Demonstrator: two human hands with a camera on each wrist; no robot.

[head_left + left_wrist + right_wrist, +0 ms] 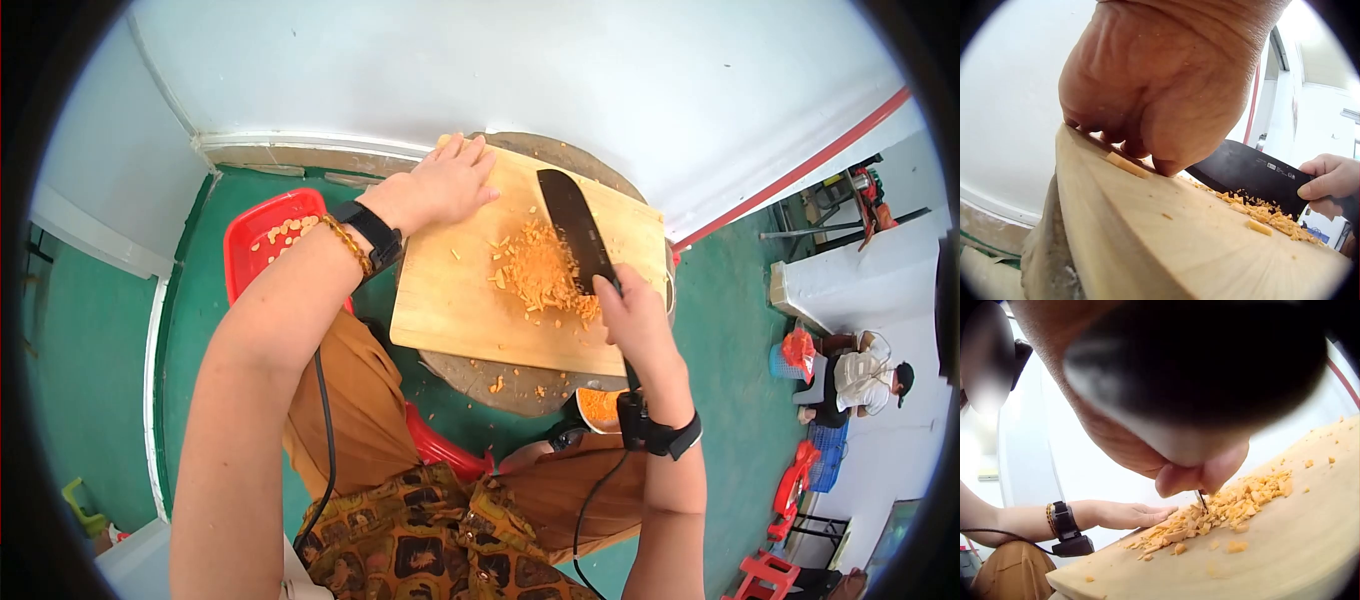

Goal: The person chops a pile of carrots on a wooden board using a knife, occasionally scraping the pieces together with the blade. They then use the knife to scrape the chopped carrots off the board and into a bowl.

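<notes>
Right hand (632,312) wraps cleaver (574,225) handle, blade in orange bits (541,275) (heaped mid-board). Left hand (448,185) flat, fingers straight, pressing cutting board (450,300) corner.

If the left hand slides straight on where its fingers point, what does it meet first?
Probably the white wall: the left hand lies at the cutting board's far edge, though depth is unclear.

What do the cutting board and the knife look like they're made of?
The cutting board looks like pale wood, unvarnished and matte; grain lines run along its surface. The knife is probably steel with a dark matte coating; the blade is black with small pale printing near the handle.
</notes>
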